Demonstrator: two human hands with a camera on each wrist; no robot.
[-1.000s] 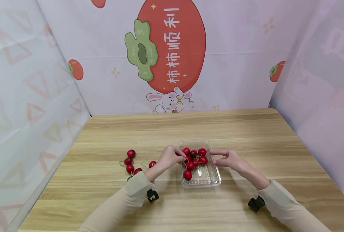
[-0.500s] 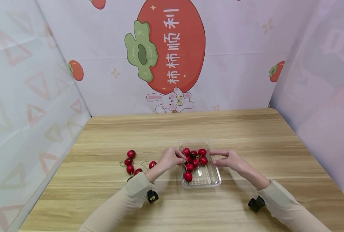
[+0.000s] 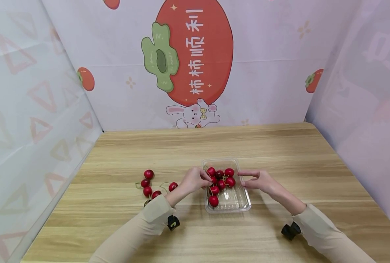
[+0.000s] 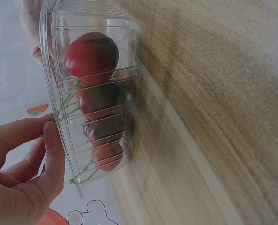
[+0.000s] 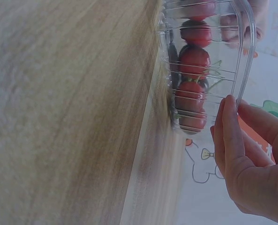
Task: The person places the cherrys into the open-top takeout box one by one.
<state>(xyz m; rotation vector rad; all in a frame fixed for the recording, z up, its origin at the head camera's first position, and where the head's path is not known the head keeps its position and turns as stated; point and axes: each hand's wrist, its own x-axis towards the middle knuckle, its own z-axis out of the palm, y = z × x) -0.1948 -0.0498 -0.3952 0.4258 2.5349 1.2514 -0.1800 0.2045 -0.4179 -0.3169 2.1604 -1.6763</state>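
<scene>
A clear plastic box (image 3: 227, 209) stands on the table with several red cherries (image 3: 229, 182) inside. My left hand (image 3: 194, 179) is at the box's left rim, its thumb and fingertip pinching green stems (image 4: 68, 99). One of these appears to lead to the front cherry (image 3: 213, 201) in the box. From the left wrist, the fingertips are at the rim and the cherries lie behind the ribbed wall. My right hand (image 3: 259, 181) pinches the right rim between thumb and fingers, which the right wrist view shows with the fingers (image 5: 231, 126) along the outer wall.
Left of the box, several loose cherries (image 3: 147, 191) with stems lie on the wooden table (image 3: 195, 237); the left forearm partly covers this group. A printed cloth (image 3: 263, 87) stands behind the table, with more cloth at both sides.
Inside the box, the front cherry has shifted slightly toward the near side, and the one behind it has moved a little too. Both hands stay almost where they were.
</scene>
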